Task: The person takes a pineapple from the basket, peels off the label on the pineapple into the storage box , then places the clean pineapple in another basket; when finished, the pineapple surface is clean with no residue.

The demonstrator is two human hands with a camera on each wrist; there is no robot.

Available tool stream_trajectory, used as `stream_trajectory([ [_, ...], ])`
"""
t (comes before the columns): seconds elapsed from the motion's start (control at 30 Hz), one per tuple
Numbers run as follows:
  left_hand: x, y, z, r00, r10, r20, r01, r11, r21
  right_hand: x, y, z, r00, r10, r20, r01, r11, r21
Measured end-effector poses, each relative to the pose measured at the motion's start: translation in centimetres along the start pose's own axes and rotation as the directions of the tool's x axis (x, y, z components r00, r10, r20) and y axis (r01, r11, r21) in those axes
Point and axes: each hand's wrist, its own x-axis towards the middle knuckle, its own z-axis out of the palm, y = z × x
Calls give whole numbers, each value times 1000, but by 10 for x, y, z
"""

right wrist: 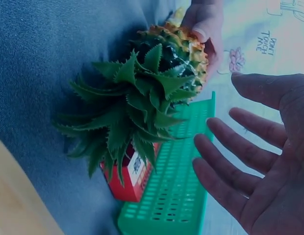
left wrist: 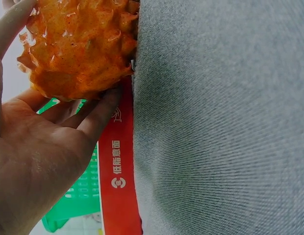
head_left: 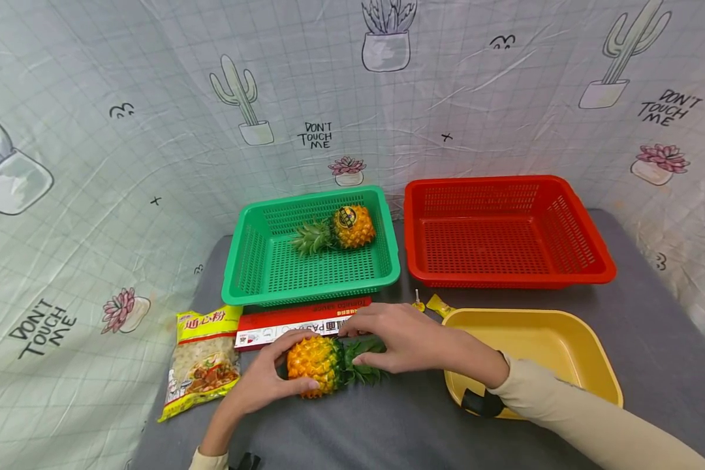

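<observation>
A small pineapple (head_left: 316, 367) lies on its side on the grey cloth, its green crown (right wrist: 135, 105) pointing right in the head view. My left hand (head_left: 266, 378) grips the fruit's base end, thumb on the near side and fingers round the far side. In the left wrist view its fingers (left wrist: 100, 115) curve under the orange skin. Over the crown hovers my right hand (head_left: 404, 336), its fingers spread apart and holding nothing. The right wrist view shows a gap between that hand's fingertips (right wrist: 198, 139) and the leaves.
Behind the hands lies a red pasta box (head_left: 264, 329); a yellow pasta bag (head_left: 202, 359) is at left. A second pineapple (head_left: 354, 227) lies in the green basket (head_left: 311, 297). A red basket (head_left: 505, 281) stands back right, a yellow basin (head_left: 599, 365) under my right forearm. Small yellow items (head_left: 437, 305) lie between.
</observation>
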Motion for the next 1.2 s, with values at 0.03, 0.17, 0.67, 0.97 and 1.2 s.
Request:
stream_trajectory([
  [0.03, 0, 0, 0, 1000, 1, 1, -1, 1000, 0, 1, 0, 1, 1000, 0, 3, 0, 1000, -7],
  [0.17, 0, -1, 0, 1000, 3, 1, -3, 1000, 1, 5, -2, 5, 1000, 5, 11, -4, 999, -32],
  [0.67, 0, -2, -1, 1000, 6, 4, -6, 1000, 0, 19, -8, 29, 998, 53, 42, -50, 997, -61],
  [0.97, -1, -4, -2, 1000, 10, 7, -10, 1000, -6, 23, -8, 41, 995, 62, 74, -52, 990, -132],
  [1.2, 0, -2, -1, 1000, 0, 11, 0, 1000, -18, 24, -9, 49, 992, 71, 102, -58, 990, -128],
])
